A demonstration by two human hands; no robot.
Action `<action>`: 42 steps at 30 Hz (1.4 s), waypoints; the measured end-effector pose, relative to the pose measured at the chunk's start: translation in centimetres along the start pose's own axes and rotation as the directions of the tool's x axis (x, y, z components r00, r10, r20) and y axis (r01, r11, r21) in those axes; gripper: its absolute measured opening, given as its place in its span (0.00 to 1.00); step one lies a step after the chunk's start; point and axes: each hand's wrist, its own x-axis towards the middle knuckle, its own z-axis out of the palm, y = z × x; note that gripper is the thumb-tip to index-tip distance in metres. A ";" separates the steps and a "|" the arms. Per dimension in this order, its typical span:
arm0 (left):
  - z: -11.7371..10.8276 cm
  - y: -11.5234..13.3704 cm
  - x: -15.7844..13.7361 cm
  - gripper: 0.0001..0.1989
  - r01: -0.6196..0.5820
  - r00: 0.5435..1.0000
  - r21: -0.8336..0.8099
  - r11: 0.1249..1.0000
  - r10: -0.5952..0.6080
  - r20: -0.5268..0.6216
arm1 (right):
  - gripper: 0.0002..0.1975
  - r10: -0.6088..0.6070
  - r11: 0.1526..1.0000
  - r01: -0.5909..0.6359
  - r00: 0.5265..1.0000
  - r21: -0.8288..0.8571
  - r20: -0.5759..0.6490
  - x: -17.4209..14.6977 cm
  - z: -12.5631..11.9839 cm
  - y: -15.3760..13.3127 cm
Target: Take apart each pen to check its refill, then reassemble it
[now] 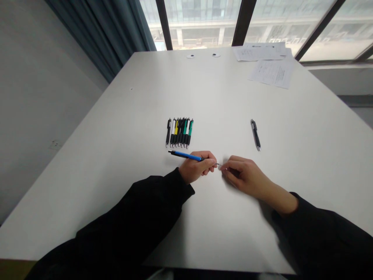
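Gripping blue pen (186, 156), both hands (221, 171)

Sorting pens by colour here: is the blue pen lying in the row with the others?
No, the blue pen is held in the left hand, apart from the row of pens.

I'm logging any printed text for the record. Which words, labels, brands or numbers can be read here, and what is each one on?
None can be read.
Paper sheets at the table's far right corner: printed lines, too small and blurred.
Row of pens: no legible marking.
Lone black pen: no legible marking.
Blue pen in the left hand, its tip at the right hand: no legible marking.
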 end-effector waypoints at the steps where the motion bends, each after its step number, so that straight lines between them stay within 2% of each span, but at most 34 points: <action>1: 0.0 0.1 0.0 0.11 0.002 1.000 0.003 1.000 -0.002 -0.002 | 0.08 -0.002 1.000 0.002 1.000 0.002 0.006 0.0 0.0 0.0; 8: -0.1 0.1 0.0 0.12 -0.044 0.999 0.018 0.999 0.044 0.026 | 0.06 -0.009 1.000 0.009 1.000 -0.017 0.006 0.0 0.0 0.1; 12: -0.1 0.0 -0.1 0.12 -0.077 0.997 0.047 0.996 0.076 0.034 | 0.12 0.018 0.999 -0.015 0.998 0.052 -0.060 -0.2 0.0 0.0; 15: -0.2 0.0 -0.2 0.12 -0.074 0.997 0.096 0.993 0.071 0.034 | 0.08 -0.004 0.993 0.017 0.994 0.118 -0.113 -0.4 0.1 -0.2; 19: -0.2 0.0 -0.2 0.12 -0.071 0.997 0.137 0.988 0.066 0.041 | 0.03 -0.076 0.988 0.099 0.980 0.119 -0.184 -0.5 0.2 -0.2; 24: -0.1 -0.2 -0.1 0.14 -0.079 0.997 0.117 0.990 0.080 -0.009 | 0.02 -0.096 0.984 0.127 0.968 0.125 -0.231 -0.5 0.1 0.0; 30: -0.2 -0.5 0.1 0.11 -0.080 0.988 0.062 0.995 0.087 -0.124 | 0.02 -0.065 0.988 0.099 0.963 0.119 -0.261 -0.5 -0.5 -0.1; 35: -0.3 -0.5 0.4 0.11 -0.064 0.976 -0.156 0.986 0.029 -0.217 | 0.05 -0.054 0.985 0.080 0.985 0.153 -0.164 -0.7 -1.6 0.5; 38: -0.2 -0.4 0.5 0.10 -0.083 0.971 -0.249 0.965 0.021 -0.239 | 0.06 -0.073 0.990 0.071 0.997 0.121 0.011 -0.7 -2.1 1.2; 40: -0.2 -0.4 0.6 0.10 -0.085 0.971 -0.258 0.962 0.021 -0.240 | 0.06 -0.095 0.995 0.088 0.987 0.052 0.134 -0.6 -2.3 1.5; 42: -0.1 -0.3 0.6 0.10 -0.081 0.970 -0.254 0.964 0.018 -0.241 | 0.05 -0.103 0.994 0.107 0.975 -0.012 0.198 -0.5 -2.3 1.8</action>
